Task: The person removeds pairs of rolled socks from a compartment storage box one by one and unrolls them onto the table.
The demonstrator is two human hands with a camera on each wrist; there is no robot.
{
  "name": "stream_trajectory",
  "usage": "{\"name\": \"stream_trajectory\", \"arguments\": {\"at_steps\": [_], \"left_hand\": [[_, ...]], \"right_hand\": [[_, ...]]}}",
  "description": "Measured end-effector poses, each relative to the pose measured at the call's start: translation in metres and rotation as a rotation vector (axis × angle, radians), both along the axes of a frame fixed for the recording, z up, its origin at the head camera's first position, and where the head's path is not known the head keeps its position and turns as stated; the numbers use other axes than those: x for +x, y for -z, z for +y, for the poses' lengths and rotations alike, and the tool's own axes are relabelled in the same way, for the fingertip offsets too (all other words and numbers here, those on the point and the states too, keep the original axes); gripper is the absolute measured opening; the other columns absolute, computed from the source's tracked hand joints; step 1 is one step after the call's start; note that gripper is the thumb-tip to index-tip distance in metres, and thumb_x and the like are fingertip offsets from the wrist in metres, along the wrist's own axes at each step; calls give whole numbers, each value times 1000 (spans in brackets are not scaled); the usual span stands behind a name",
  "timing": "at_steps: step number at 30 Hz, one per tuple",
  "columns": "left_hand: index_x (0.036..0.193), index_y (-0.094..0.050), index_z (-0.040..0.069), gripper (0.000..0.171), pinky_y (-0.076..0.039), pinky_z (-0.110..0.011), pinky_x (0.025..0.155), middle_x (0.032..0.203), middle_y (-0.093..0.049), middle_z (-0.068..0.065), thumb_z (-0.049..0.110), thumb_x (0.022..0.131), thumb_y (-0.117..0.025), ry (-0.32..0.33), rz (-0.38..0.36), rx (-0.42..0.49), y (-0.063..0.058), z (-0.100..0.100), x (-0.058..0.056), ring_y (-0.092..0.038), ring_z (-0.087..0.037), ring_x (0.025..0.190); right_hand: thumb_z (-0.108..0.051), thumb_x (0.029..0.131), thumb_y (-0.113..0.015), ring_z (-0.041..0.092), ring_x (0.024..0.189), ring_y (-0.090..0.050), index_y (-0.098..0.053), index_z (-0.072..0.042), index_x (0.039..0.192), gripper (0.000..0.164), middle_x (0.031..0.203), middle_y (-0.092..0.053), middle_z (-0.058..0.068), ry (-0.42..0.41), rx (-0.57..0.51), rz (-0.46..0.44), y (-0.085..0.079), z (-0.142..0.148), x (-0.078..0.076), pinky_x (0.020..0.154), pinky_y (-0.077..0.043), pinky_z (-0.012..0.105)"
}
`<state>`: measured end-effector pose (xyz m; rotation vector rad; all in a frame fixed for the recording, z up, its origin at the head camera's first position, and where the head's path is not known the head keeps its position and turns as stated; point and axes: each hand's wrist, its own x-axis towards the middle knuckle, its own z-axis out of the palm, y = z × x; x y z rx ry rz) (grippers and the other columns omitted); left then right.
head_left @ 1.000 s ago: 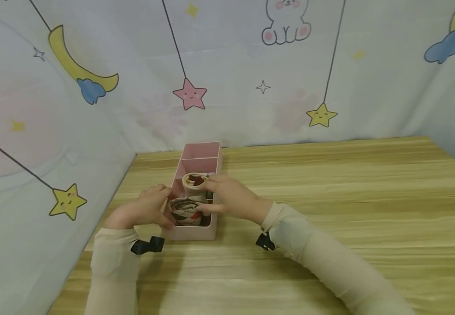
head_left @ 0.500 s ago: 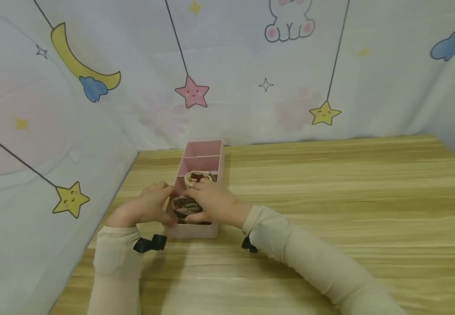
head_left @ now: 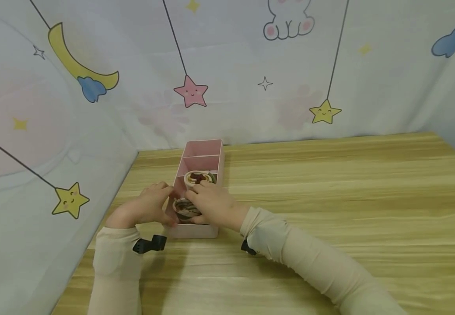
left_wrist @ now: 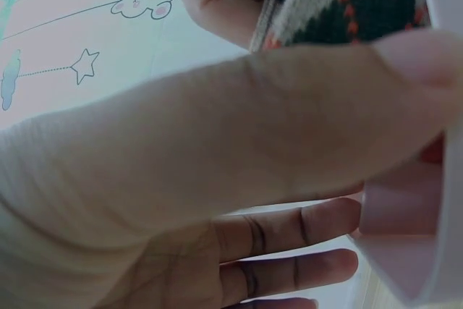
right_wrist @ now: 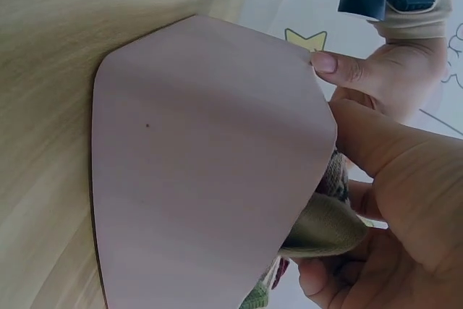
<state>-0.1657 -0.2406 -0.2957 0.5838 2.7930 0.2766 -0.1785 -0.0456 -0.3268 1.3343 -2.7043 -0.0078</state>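
A long pink divided box point(head_left: 194, 232) lies lengthwise away from me. In its near part sits a rolled argyle sock point(head_left: 183, 207), dark green and red on beige in the left wrist view. My right hand point(head_left: 218, 204) reaches over the right wall and holds this roll, its fingers over the top and thumb near the front end. Olive knit point(right_wrist: 325, 229) bulges over the rim beside the right fingers. My left hand point(head_left: 148, 204) grips the box's near left side, thumb point(left_wrist: 239, 113) across the rim. Behind the right fingers stands a second rolled sock point(head_left: 193, 177), cream-edged with dark red and yellow inside.
Two far compartments point(head_left: 201, 162) of the box show only pink walls. The box stands on a wood-grain table point(head_left: 322, 192), near its left edge. A white printed curtain point(head_left: 231, 52) hangs along the back and left.
My right hand has shifted left and lower, from between the two rolls onto the near one. Both rolls sit deeper in the box. The left hand keeps its place.
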Motion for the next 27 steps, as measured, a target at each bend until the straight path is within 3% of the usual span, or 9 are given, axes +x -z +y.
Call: {"name": "stream_trajectory", "arguments": {"at_steps": [5,16,22,27], "left_hand": [[115,-59,5,61,-37,-59,94,114,-54,-16,33,68,-85,-7,-8,7,1,1,0,-50,-36,110],[118,-58,5,65,-39,-56,92,113,-55,-14,34,67,-85,-18,-26,19,-1,1,0,-50,-34,108],[125,-55,1,74,-40,-54,89,112,-55,-15,34,67,-85,-8,-8,7,-1,1,0,-51,-34,105],[121,-57,1,70,-41,-54,85,110,-56,-16,34,66,-85,10,24,-3,-2,1,1,-52,-35,102]], "right_hand": [[-48,84,-69,18,113,-57,-56,-15,125,54,120,-62,1,1,4,29,1,-1,2,102,-44,31],[-42,84,-69,16,103,-60,-57,-14,118,45,109,-62,0,-13,-93,24,-9,4,3,94,-48,33],[-41,84,-70,17,102,-61,-59,-15,116,42,112,-63,1,-29,-141,79,-18,10,6,91,-49,33],[-38,82,-72,17,98,-63,-58,-12,114,44,110,-63,3,-43,-198,106,-26,16,6,87,-51,32]]}}
